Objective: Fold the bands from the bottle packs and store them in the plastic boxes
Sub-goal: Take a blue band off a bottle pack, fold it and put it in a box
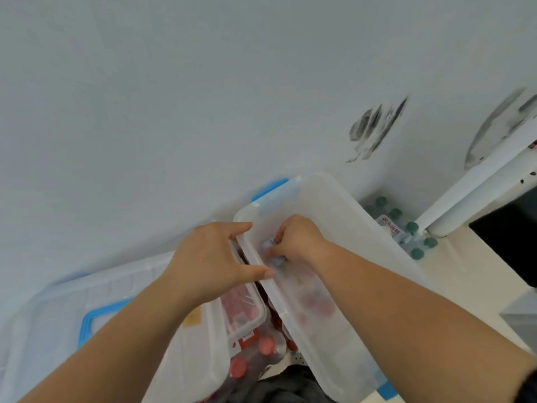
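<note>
currently right hand (296, 239) is pinching the folded band (269, 247) inside the plastic box (334, 205), fingers clamped on it, its long axis running along the box's left rim; left hand (209, 257) is gripping that rim.

The single view comes from a wide-angle camera worn on the person's head, facing forward and down over the person's own arms. It sits close. Both forearms enter from the lower corners and fill much of the lower half. They meet just below the middle of the frame, where the left hand (215, 257) grips the rim of a clear plastic box (343, 225) and the right hand (296, 238) pinches a small blue band (271, 251). The camera is rolled, so the base of the pale wall (203, 97) runs slantwise, rising to the right. That wall takes the whole upper half, and a green-capped bottle pack (406, 228) lies farther off at the right.
</note>
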### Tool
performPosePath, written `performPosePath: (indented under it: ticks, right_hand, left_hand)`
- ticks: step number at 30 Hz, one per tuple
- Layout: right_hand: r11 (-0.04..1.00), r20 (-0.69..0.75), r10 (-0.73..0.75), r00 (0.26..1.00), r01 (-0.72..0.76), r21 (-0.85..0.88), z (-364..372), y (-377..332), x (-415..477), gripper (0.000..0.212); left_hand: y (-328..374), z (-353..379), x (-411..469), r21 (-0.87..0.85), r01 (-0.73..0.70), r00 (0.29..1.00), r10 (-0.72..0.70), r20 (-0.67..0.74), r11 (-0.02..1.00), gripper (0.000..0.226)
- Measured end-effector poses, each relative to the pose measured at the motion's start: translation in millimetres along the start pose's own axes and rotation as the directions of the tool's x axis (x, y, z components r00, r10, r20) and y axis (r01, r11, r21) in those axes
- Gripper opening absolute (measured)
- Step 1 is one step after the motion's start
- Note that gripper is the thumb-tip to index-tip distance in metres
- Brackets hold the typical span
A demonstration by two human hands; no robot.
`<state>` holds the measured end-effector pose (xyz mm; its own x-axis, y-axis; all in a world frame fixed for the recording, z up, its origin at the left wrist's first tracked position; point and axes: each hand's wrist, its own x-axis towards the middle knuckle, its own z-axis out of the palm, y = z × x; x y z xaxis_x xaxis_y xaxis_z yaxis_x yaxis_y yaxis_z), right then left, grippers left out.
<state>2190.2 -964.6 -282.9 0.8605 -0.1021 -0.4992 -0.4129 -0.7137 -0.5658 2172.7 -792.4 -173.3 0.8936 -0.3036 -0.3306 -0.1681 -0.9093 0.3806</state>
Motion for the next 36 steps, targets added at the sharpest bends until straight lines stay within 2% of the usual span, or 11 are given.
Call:
performPosePath:
  ticks: [7, 15, 19, 23, 26, 33, 36]
  right_hand:
    - [0.998, 0.038, 0.032, 0.999, -0.034, 0.058, 4, -6, 0, 0.022]
    - [0.993, 0.032, 0.033, 0.999, -0.036, 0.112, 9, -5, 0, 0.038]
    - [0.988, 0.074, 0.03, 0.997, -0.041, 0.147, 10, -1, 2, 0.03]
    - [0.986, 0.007, 0.015, 1.0, -0.016, 0.164, 14, -1, 2, 0.025]
    - [0.988, -0.018, -0.001, 1.0, 0.004, 0.156, 15, -1, 3, 0.025]
    - [0.995, 0.052, -0.015, 0.999, 0.01, 0.1, 8, 0, 1, 0.022]
    - [0.996, 0.056, 0.018, 0.998, -0.023, 0.084, 5, -2, 3, 0.033]
  left_hand:
    - [-7, -7, 6, 0.123, -0.089, 0.995, 0.082, 0.064, 0.988, 0.108]
    - [-7, -6, 8, 0.171, -0.121, 0.992, 0.114, 0.053, 0.978, 0.107]
    - [-8, -6, 9, 0.182, -0.117, 0.992, 0.108, 0.059, 0.976, 0.107]
    - [-9, -4, 9, 0.188, -0.115, 0.993, 0.105, 0.061, 0.975, 0.108]
    - [-9, -5, 9, 0.185, -0.116, 0.992, 0.106, 0.062, 0.976, 0.108]
    - [-8, -6, 8, 0.193, -0.119, 0.992, 0.108, 0.064, 0.974, 0.108]
    - [-8, -6, 7, 0.199, -0.124, 0.991, 0.113, 0.065, 0.972, 0.108]
